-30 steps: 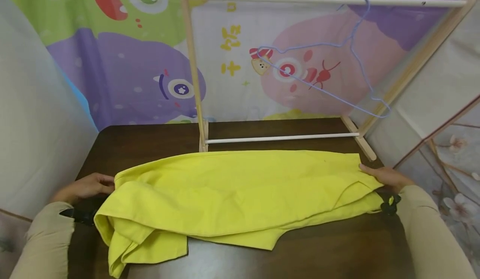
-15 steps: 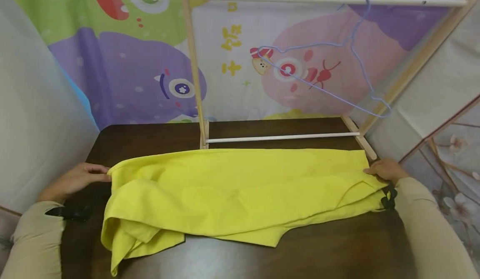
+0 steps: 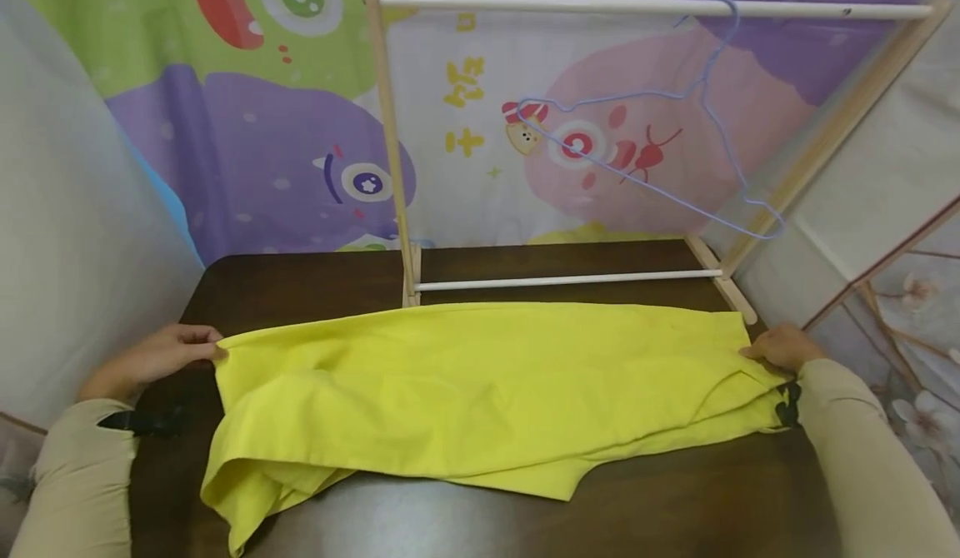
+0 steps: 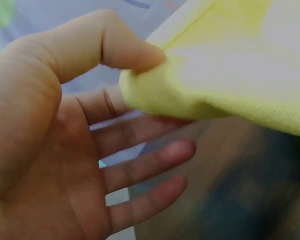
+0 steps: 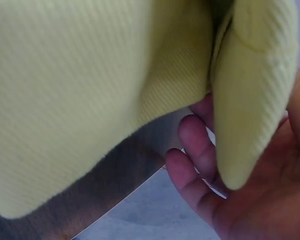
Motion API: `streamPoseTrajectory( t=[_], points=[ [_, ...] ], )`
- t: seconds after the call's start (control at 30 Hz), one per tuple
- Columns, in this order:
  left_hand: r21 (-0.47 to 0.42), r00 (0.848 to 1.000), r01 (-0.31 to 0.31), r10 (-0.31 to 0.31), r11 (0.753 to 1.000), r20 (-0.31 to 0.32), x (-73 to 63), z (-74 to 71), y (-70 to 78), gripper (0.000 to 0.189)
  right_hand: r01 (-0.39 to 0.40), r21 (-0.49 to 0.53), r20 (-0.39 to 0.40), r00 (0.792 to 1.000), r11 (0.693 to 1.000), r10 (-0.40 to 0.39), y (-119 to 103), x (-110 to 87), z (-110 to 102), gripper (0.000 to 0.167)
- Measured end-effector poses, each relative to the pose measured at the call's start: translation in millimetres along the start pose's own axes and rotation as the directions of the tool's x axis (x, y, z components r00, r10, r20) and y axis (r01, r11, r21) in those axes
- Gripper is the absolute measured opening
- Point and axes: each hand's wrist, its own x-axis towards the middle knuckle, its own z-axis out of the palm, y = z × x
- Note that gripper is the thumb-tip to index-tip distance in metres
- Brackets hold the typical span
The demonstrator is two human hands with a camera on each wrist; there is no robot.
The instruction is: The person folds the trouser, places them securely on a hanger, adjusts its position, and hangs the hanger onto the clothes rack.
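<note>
A pair of yellow trousers [image 3: 487, 383], folded lengthwise, stretches across the dark table between my two hands. My left hand [image 3: 161, 358] pinches its upper left corner with thumb and forefinger; in the left wrist view the other fingers [image 4: 160, 155] spread out below the cloth [image 4: 230, 75]. At the opposite end, my right hand [image 3: 783, 347] grips the edge, thumb on top. The right wrist view shows a fold of the yellow cloth [image 5: 255, 100] running between the thumb side and the fingertips [image 5: 182, 165]. Rumpled layers hang together at the lower left of the trousers.
Behind the trousers stands a wooden rack with a white top rail [image 3: 600, 4] and a white lower bar [image 3: 570, 280]. A blue wire hanger [image 3: 637, 94] hangs from the rail. The table [image 3: 465, 525] meets a cartoon curtain [image 3: 285, 141] at the back.
My left hand has shifted left and slightly up, now pinching the corner and drawing that end straighter. My right hand has moved a little to the right with its end.
</note>
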Motion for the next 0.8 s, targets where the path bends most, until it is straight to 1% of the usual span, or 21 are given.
streamPoseTrajectory(
  t=[0.1,0.17,0.23,0.3,0.33,0.4,0.47,0.53,0.6,0.67,0.8],
  points=[
    [-0.067,0.997,-0.048,0.051,0.997,0.053,-0.7,6.2,-10.9,0.031,-0.020,0.034,0.024,1.000,0.999,0.019,1,1.7,2,0.039],
    [-0.112,0.992,-0.070,0.081,0.991,0.098,-1.5,9.8,-19.7,0.037,-0.030,0.046,0.042,0.999,0.998,0.028,1,3.1,4,0.041],
    [-0.144,0.984,-0.088,0.108,0.986,0.140,-0.5,14.5,-27.3,0.047,-0.017,0.020,0.054,0.998,1.000,0.016,1,3.2,6,0.043],
    [-0.155,0.980,-0.095,0.120,0.983,0.161,1.9,19.2,-32.3,0.051,-0.007,-0.008,0.063,0.998,1.000,0.008,2,2.9,8,0.053],
    [-0.141,0.981,-0.091,0.113,0.986,0.156,3.4,21.6,-33.8,0.051,0.003,-0.022,0.059,0.998,1.000,-0.001,2,2.4,9,0.058],
    [-0.076,0.990,-0.070,0.079,0.995,0.121,6.0,24.8,-34.6,0.049,0.010,-0.033,0.035,0.999,0.999,-0.009,3,1.5,11,0.065],
    [0.015,0.997,-0.048,0.047,0.999,0.053,7.9,25.3,-32.5,0.043,-0.005,-0.004,0.009,1.000,1.000,0.005,4,1.5,13,0.061],
    [0.089,0.999,-0.028,0.030,0.996,-0.019,8.9,22.9,-28.6,0.037,-0.006,0.018,-0.025,1.000,1.000,0.006,4,1.5,14,0.057],
    [0.139,0.997,-0.013,0.023,0.990,-0.068,8.3,17.5,-22.4,0.034,-0.002,0.035,-0.057,0.998,0.999,0.004,3,1.4,13,0.052],
    [0.163,0.996,-0.003,0.018,0.987,-0.088,5.8,10.0,-15.7,0.035,0.001,0.047,-0.082,0.997,0.999,0.003,3,2.0,11,0.045],
    [0.212,0.992,0.056,-0.031,0.976,-0.120,-2.2,-6.7,-4.3,0.042,0.035,-0.002,-0.138,0.990,0.999,-0.035,2,3.3,7,0.037]
  ],
)
